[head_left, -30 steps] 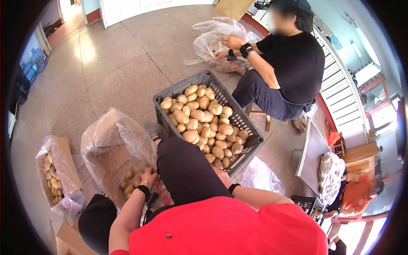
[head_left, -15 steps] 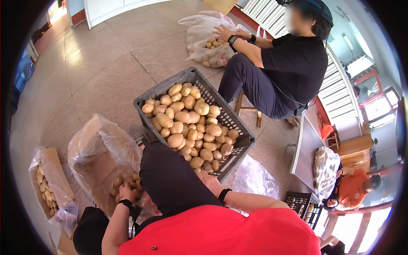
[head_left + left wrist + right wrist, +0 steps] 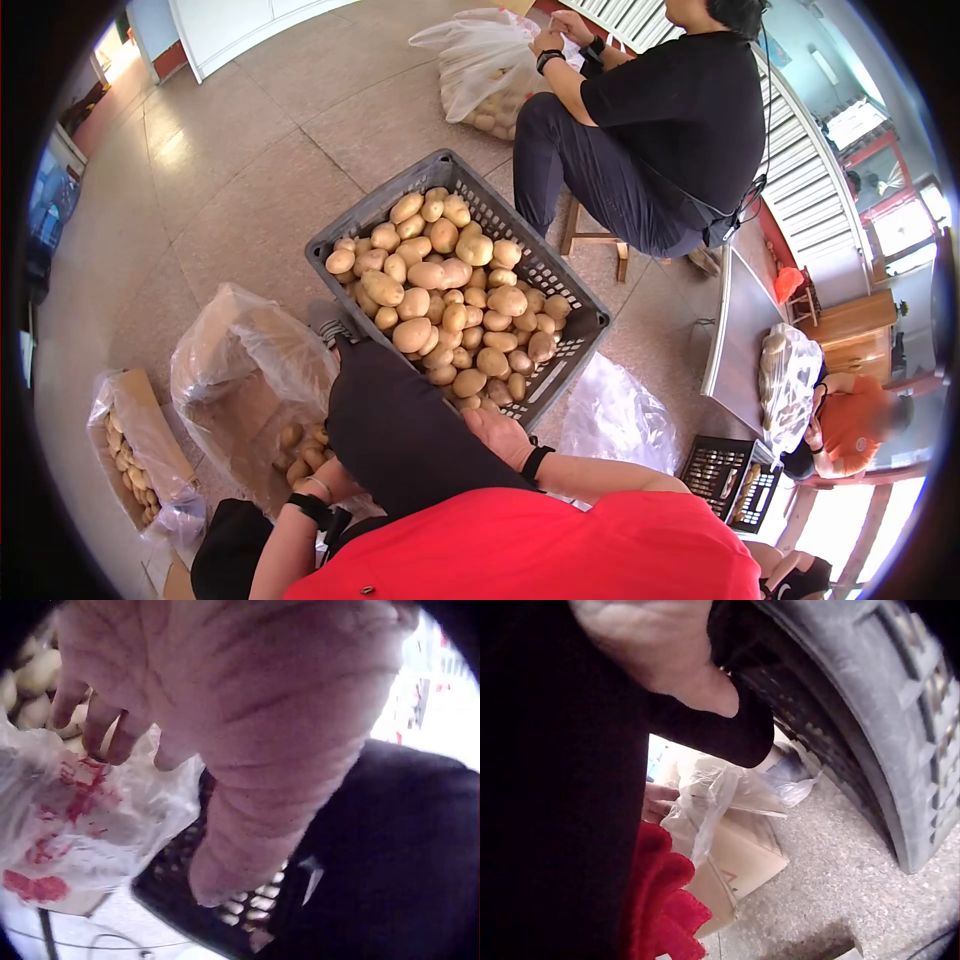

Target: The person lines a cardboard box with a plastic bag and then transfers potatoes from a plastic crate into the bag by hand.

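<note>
Your right hand (image 3: 497, 432) rests with loose fingers at the near rim of the grey crate (image 3: 560, 366) (full of potatoes (image 3: 447, 277)); your left hand (image 3: 335, 483), beside the crate, hangs loosely curled over a clear bag (image 3: 240, 365), holding nothing.

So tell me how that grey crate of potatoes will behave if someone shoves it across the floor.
The crate is heaped with potatoes, so it probably feels heavy and slides grudgingly on the speckled floor. Its ribbed plastic walls look stiff, so it should hold its shape. The round potatoes on top sit loose and may roll or spill over the rim if it is jolted.
</note>
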The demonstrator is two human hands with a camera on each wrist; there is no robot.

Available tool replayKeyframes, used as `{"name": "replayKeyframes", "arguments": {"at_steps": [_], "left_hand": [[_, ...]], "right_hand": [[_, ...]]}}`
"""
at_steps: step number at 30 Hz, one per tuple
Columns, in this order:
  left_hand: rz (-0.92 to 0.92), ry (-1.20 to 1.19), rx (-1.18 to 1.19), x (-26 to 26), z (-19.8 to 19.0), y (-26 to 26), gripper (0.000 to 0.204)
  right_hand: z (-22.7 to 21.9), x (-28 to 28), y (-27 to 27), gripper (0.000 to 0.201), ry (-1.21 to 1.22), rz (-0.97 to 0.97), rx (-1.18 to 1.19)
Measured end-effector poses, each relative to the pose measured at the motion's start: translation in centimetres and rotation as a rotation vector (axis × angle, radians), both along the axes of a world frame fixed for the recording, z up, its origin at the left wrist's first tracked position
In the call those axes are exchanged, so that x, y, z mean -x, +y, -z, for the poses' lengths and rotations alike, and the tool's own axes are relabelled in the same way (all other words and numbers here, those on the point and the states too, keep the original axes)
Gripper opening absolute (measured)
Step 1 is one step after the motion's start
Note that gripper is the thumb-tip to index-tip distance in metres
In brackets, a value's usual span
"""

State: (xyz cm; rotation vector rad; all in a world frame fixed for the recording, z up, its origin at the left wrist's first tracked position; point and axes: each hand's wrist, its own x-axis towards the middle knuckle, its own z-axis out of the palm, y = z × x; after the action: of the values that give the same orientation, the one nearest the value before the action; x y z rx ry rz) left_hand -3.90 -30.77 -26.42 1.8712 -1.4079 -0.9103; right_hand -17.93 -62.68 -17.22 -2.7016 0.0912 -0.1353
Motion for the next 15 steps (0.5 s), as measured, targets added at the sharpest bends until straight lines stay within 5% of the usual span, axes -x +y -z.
{"name": "replayKeyframes", "arguments": {"at_steps": [1, 3, 4, 7, 13, 15], "left_hand": [[-0.001, 0.001, -0.008, 0.7, 1.4, 0.9, 0.044], [-0.265, 0.074, -0.318, 2.0, -4.2, -2.4, 0.040], [-0.515, 0.292, -0.380, 2.8, -5.1, -3.0, 0.035], [-0.556, 0.205, -0.641, 2.6, -7.9, -4.4, 0.033], [-0.392, -0.283, -0.559, 3.2, -3.5, -2.2, 0.030], [-0.445, -0.184, -0.662, 3.1, -2.7, -2.1, 0.028]], "right_hand": [[-0.3, -0.1, -0.1, 0.017, 0.000, -0.003, -0.015], [-0.1, -0.1, -0.2, 0.017, 0.000, -0.007, -0.032], [0.2, 0.0, -0.2, 0.017, 0.002, -0.004, -0.008], [0.2, 0.0, -0.1, 0.017, 0.005, 0.000, -0.001], [1.2, 0.3, -0.4, 0.016, -0.035, -0.013, 0.019], [1.6, 0.5, -0.3, 0.015, -0.011, -0.006, -0.001]]}}
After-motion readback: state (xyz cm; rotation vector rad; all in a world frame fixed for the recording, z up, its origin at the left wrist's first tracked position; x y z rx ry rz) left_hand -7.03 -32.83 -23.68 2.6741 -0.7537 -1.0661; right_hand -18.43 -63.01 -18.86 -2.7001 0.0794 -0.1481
